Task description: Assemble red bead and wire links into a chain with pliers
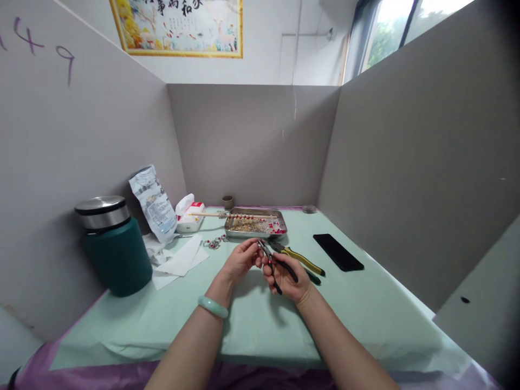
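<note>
The bench (pixel 365 325) carries a green flask (pixel 116 254) at far left, with a printed packet (pixel 153 203) leaning behind it. Paper sheets (pixel 179 262) lie beside the flask. A tissue box (pixel 190 214) and a small cup (pixel 228 202) stand near the back wall. A stick (pixel 207 214) rests across a metal tray (pixel 254 236) of beads. A black phone (pixel 338 252) lies to the right.

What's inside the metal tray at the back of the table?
The metal tray holds small beads, mostly golden, with red beads at its right end. A wooden stick lies across its far rim. The beads hide the tray's bottom.
</note>
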`<state>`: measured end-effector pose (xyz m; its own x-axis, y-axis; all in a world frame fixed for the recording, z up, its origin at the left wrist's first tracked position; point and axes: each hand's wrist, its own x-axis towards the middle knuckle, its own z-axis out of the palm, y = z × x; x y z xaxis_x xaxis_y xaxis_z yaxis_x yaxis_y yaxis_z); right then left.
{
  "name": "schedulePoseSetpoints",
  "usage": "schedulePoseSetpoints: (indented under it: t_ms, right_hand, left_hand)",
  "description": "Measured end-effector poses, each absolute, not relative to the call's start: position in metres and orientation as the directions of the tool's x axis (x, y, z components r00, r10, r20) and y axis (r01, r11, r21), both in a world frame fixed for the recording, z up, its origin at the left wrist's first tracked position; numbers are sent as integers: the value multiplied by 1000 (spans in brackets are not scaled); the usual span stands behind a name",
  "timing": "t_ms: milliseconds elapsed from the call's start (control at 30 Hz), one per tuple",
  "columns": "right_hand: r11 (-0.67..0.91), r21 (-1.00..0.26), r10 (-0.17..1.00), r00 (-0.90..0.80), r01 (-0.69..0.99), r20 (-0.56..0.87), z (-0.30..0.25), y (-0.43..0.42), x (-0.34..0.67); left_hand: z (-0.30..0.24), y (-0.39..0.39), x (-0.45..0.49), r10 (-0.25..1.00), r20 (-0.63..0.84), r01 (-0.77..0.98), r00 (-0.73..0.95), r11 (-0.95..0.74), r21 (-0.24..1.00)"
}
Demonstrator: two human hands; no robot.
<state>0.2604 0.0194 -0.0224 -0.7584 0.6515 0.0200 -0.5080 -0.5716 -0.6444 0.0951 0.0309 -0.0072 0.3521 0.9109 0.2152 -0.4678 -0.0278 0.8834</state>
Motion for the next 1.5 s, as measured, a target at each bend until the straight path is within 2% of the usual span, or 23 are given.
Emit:
schedulePoseSetpoints:
  t_ms: [433, 800, 1033, 1167, 1333, 1500]
  right_hand:
    - [-594, -650, 641, -767, -474, -27, -23, 18, 260]
    - [-499, -714, 685, -729, -491, 23, -21, 17, 256]
    - [-519, -711, 678, -735, -475, -4, -18, 16, 256]
    - [-514, -714, 684, -729, -476, -7, -20, 18, 258]
    - [-430, -783, 757, -652, -449, -42, -21, 20, 258]
    - [-247, -905, 850, -526, -345, -31, -20, 18, 255]
  left_hand:
    - [-6, 28, 96, 905, 208, -481, 371, -5, 877]
    - [-7, 30, 98, 932, 218, -460, 289, -64, 886]
    - [-9, 31, 99, 918, 230, -399, 323, -88, 913]
    - [-14, 38, 97, 927, 238, -339, 289, -133, 931]
    - [-19, 45, 94, 943, 242, -223, 229, -192, 956]
    - [-17, 45, 93, 954, 241, -110, 177, -224, 968]
